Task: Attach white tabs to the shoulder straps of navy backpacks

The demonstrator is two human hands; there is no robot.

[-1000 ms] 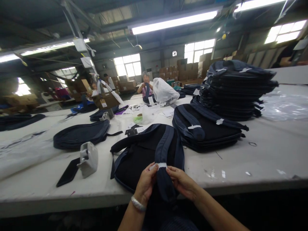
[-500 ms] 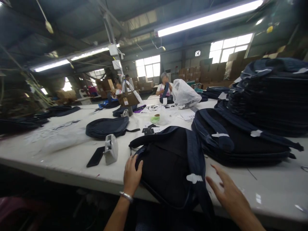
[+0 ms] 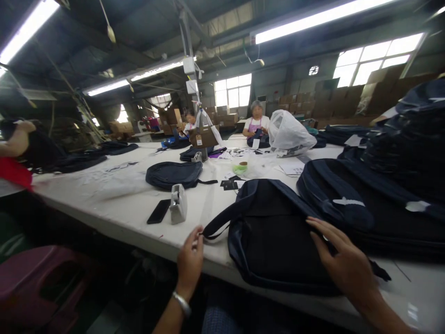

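Note:
A dark navy and black backpack [image 3: 274,246] lies straps-up in front of me at the table's near edge. My left hand [image 3: 190,260], with a silver bracelet on the wrist, pinches the tip of its left shoulder strap [image 3: 225,217] and draws it out to the left. On the backpack's right side, by the other strap, my right hand [image 3: 347,260] rests with fingers stretched out and thumb apart. It partly covers that strap and a small white wrap on it.
Left of the backpack are a grey-white tape dispenser [image 3: 178,204] and a black phone [image 3: 159,211]. Another backpack [image 3: 174,174] lies behind them. More backpacks [image 3: 333,199] lie and stack at right. A clear plastic bag [image 3: 290,132] stands farther back; co-workers sit across the table [image 3: 114,185].
My left hand has moved from the backpack's side to its strap tip. My right hand has come onto the backpack, which now lies turned. The view has swung left; a person in red appears.

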